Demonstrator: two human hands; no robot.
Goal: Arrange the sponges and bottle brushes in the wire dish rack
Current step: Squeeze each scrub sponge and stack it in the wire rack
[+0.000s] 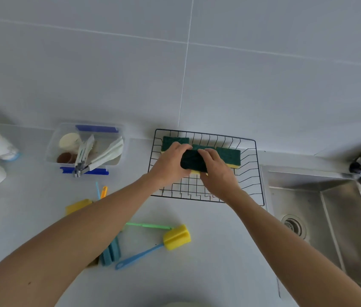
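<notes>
On the near table [208, 251] bottle brushes [176, 237] lay unplaced. Beyond, left hand [170, 163] and right hand [218, 173] together pinched a green sponge [194, 162], long axis crosswise, over the wire dish rack [248, 173], two sponges [228, 156] behind.

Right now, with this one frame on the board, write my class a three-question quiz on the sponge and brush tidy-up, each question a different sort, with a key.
1. True or false: the wire dish rack already holds green-topped sponges along its back edge.
2. Multiple choice: the sponge gripped by the left hand and right hand is
A. over the sink
B. over the rack
C. in the clear tub
3. Fill in: the yellow-headed bottle brush with the blue handle lies on the ____, in front of the rack.

Key
1. True: one sponge sits at the right, another at the left.
2. B
3. counter
</notes>
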